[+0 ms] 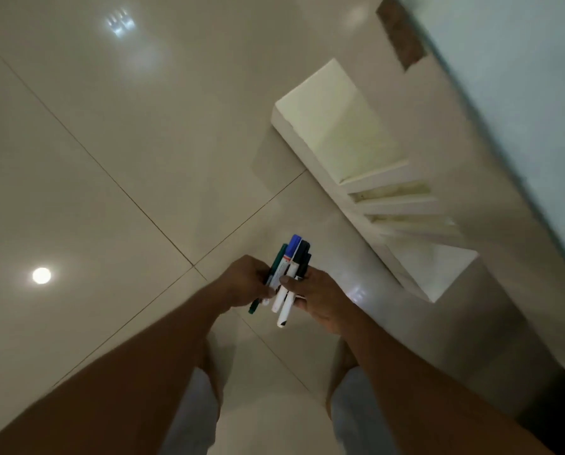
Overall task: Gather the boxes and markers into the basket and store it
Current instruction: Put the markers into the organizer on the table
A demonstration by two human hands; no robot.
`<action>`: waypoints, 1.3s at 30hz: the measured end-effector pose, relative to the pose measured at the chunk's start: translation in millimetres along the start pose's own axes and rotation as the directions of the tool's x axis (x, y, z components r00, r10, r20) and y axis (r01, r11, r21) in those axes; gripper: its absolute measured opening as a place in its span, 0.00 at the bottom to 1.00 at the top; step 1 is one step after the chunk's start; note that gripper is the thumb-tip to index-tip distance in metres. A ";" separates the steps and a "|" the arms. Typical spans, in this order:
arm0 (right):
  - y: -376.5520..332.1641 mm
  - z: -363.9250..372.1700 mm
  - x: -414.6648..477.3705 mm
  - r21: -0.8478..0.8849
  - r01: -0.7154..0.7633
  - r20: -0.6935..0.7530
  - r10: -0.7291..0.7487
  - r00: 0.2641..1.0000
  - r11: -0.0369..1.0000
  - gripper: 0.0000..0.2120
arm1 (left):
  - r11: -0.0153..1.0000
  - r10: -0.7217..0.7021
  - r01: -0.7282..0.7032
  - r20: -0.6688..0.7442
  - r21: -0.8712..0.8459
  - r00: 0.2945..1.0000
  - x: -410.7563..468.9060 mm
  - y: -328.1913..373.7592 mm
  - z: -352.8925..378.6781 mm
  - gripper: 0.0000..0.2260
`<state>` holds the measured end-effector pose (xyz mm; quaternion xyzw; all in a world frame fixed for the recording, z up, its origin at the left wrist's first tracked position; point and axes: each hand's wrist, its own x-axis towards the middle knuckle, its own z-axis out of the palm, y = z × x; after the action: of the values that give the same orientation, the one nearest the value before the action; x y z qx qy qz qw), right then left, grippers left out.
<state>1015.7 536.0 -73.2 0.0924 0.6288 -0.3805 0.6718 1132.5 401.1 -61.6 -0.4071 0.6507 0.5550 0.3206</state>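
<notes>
1. Nearest you, both forearms run up from the bottom edge, which cuts them off; between them your legs and bare feet show only in part, blurred and half hidden behind the arms.
2. Your left hand (245, 280) is curled around the left side of the bundle of markers (286, 280); its fingertips lie behind the barrels, so you cannot see how far they wrap.
3. Your right hand (317, 298) grips the same bundle from the right, thumb pressed across the white barrels; the fingers underneath are hidden.
4. The markers are held upright in the air between both hands, above the floor (117, 133); you can pick out a green one on the left, a blue cap, black caps and white barrels; the exact count is hard to make out, since they overlap; one white barrel hangs lower than the others.
5. The floor is glossy pale tile with thin joints crossing just left of your hands; to the left and ahead it is wide and bare, marked only by light reflections.
6. Ahead on the right, a white slotted rack (366, 165) sits on the floor, apart from your hands; its dividers form several narrow slots, and what lies inside them is too dim to tell.
7. Farthest right, a pale wall (520, 93) runs diagonally, cut off by the frame; a brown patch (400, 31) near its base is too blurred to identify.
</notes>
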 end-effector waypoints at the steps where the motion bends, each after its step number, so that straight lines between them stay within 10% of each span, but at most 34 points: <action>1: -5.4 6.0 -21.0 0.041 -0.006 0.029 0.005 1.000 0.999 0.13 | 1.000 0.013 -0.012 0.022 -0.012 1.000 -22.7 7.0 -9.4 0.13; 9: -94.3 78.0 -206.2 0.283 0.084 0.051 -0.102 0.993 0.955 0.16 | 0.983 0.138 -0.112 0.181 -0.147 0.974 -204.5 104.9 -115.7 0.11; 20: -246.1 59.0 -293.5 0.549 0.524 -0.399 -0.347 0.849 0.652 0.17 | 0.927 0.316 -0.356 0.269 0.118 0.910 -217.2 334.6 -199.7 0.06; 30: -361.9 -40.1 -230.2 0.607 0.562 -0.654 -0.048 0.755 0.562 0.08 | 0.790 0.336 -0.412 0.241 0.454 0.911 -90.0 481.4 -198.2 0.07; 39: -387.8 -48.3 -206.0 0.482 0.465 -0.855 0.283 0.435 0.743 0.06 | 0.509 0.337 -0.539 0.422 0.671 0.842 -31.8 546.0 -183.4 0.10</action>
<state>751.5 377.5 243.5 0.4726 0.7097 -0.5061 0.1297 670.0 254.9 250.7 0.0178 0.8612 0.3312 0.3852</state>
